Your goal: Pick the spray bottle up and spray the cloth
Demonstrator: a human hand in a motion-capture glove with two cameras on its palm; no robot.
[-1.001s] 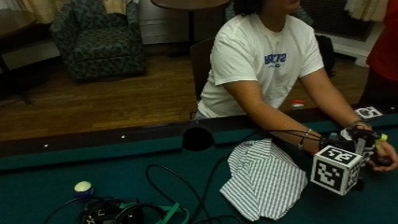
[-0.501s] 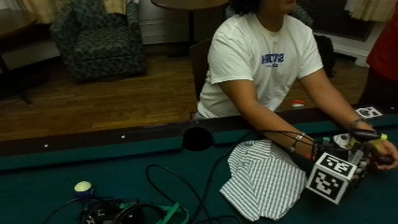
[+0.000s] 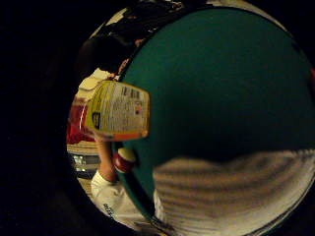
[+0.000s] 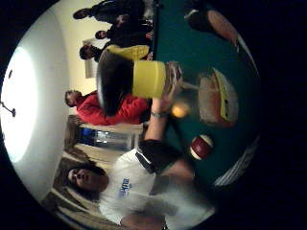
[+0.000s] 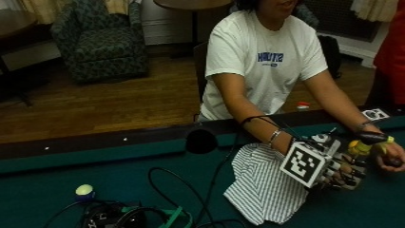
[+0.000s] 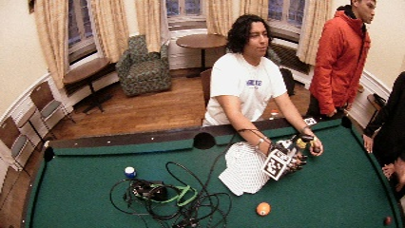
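Green felt covers the table (image 5: 57, 175), a pool table with a dark rail and a side pocket (image 5: 201, 141) on the person's edge.

Striped cloth (image 5: 263, 187): lying crumpled on the felt below the pocket, just beside the gloved right hand.

Spray bottle (image 5: 362, 146): yellow neck and black trigger head, upright near the person's edge toward the right end of the table; the palm views show its labelled body (image 3: 119, 110) and yellow collar (image 4: 148, 79) close to the palm.

Right hand (image 5: 342, 172): gloved, fingers curled round the lower part of the bottle.

Left hand (image 5: 392, 159): bare, fingers curled, just beside the bottle head; whether it touches cannot be told.

Other items: cables and gear (image 6: 168, 194) toward the far-left part of the felt; an orange ball (image 6: 263, 208) near the far edge; a red-and-white ball (image 4: 201, 146) by the bottle.
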